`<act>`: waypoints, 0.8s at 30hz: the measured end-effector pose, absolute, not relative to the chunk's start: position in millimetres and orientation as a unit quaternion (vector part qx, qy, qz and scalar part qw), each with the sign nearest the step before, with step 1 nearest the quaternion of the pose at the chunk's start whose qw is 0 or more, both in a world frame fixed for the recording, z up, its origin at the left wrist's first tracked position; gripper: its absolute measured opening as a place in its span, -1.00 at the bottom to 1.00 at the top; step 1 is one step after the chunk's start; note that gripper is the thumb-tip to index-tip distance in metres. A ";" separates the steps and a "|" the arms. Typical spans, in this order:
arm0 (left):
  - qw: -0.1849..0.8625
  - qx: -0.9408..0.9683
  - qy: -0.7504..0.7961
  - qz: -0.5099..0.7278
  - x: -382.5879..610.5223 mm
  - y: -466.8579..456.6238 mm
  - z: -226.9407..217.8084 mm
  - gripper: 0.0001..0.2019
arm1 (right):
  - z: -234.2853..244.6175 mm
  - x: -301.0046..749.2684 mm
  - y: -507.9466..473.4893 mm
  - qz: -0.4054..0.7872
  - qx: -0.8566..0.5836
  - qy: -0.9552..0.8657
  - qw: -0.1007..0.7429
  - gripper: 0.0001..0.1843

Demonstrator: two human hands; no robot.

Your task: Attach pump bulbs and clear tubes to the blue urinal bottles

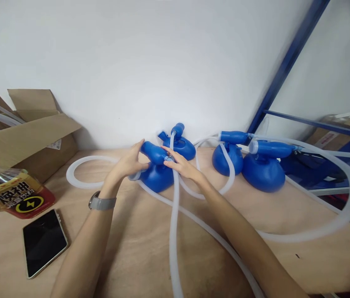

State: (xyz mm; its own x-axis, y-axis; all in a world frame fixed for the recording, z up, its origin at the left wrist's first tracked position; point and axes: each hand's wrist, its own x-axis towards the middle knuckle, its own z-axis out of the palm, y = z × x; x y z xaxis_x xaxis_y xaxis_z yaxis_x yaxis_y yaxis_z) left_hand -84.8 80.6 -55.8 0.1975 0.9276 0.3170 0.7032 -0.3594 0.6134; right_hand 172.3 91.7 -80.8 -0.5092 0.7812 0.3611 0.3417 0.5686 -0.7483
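A round-bodied blue plastic bottle (158, 178) with a thick tubular neck stands on the wooden table in front of me. My left hand (127, 162) grips the left end of that neck, its thumb in front and fingers behind. At the neck's right end, my right hand (183, 164) closes its thumb and fingers round the fitting where a translucent hose (175, 231) joins. The hose runs down toward me. Right behind my right hand sits a second blue bottle (183, 147), partly hidden. A grey-strapped watch (102, 203) is on my left wrist.
Two more blue bottles (263, 171) with hoses stand to the right. Long hose loops (305, 236) cross the wooden table (144, 256). On the left are an open cardboard box (35, 138), a drink bottle (16, 192) and a phone (44, 242). A blue metal frame (286, 62) rises at right.
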 end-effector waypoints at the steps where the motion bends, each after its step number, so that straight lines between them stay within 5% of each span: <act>1: 0.166 0.753 0.542 0.336 -84.3 80.7 -55.5 0.10 | -81.7 171.3 94.6 0.295 -0.349 -0.815 0.357 -0.26; 8: 0.117 0.661 0.580 0.462 -83.2 77.5 -41.0 -0.33 | -87.6 140.0 111.2 0.133 -0.421 -0.816 0.373 -0.42; 13: 0.000 0.645 0.536 0.545 -68.7 59.7 -20.2 -0.45 | -49.3 148.0 84.1 0.169 -0.373 -0.811 0.417 -0.39; 15: -0.034 0.636 0.509 0.579 -56.7 47.8 -13.4 -0.50 | -30.0 159.1 62.7 0.181 -0.383 -0.807 0.412 -0.29; 19: -0.088 0.687 0.460 0.556 -23.7 20.5 -9.0 -0.70 | -16.6 173.0 20.7 0.216 -0.405 -0.831 0.315 0.21; 24: -0.071 0.698 0.442 0.560 11.0 2.4 -16.8 -0.80 | -33.5 175.0 -2.8 0.232 -0.376 -0.822 0.360 0.40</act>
